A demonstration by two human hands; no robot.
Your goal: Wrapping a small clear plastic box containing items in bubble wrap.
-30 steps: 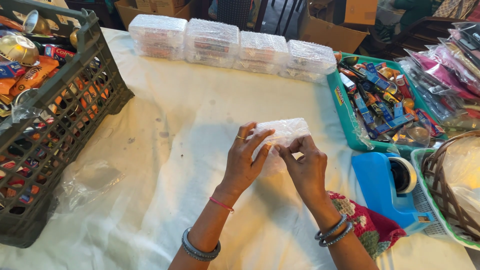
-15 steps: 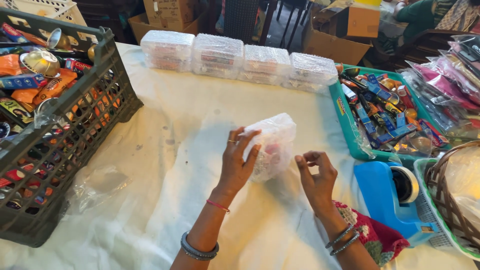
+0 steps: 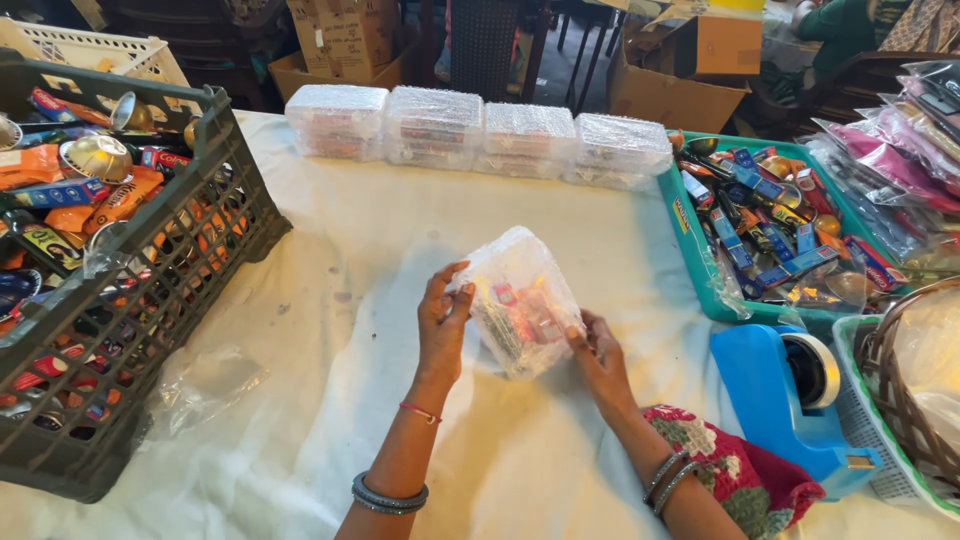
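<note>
A bubble-wrapped packet (image 3: 520,305) is held up a little above the middle of the surface (image 3: 330,300), tilted, with small red and orange items showing dimly through the wrap. The left hand (image 3: 443,320) grips its left edge, thumb on the near face and fingers curled behind. The right hand (image 3: 598,352) pinches the lower right corner, its fingers closed on the wrap. Both wrists wear dark bangles, and the left also has a thin red thread.

A white cloth covers the surface, wrinkled, with a scrap of clear plastic (image 3: 200,380) lying on it near the left.

Behind the packet, along the far edge, four more wrapped packets (image 3: 480,135) stand in a row, touching side by side. To the left sits a dark crate (image 3: 215,225) heaped with small orange and red boxes and shiny metal bowls. To the right a teal tray (image 3: 690,270) holds a jumble of small blue and red boxes. Nearer, just beside the right forearm, a blue tape dispenser (image 3: 790,400) rests with its roll in place. A wicker basket (image 3: 900,390) sits at the far right edge, and cardboard boxes (image 3: 690,60) stand on the floor beyond the surface.
</note>
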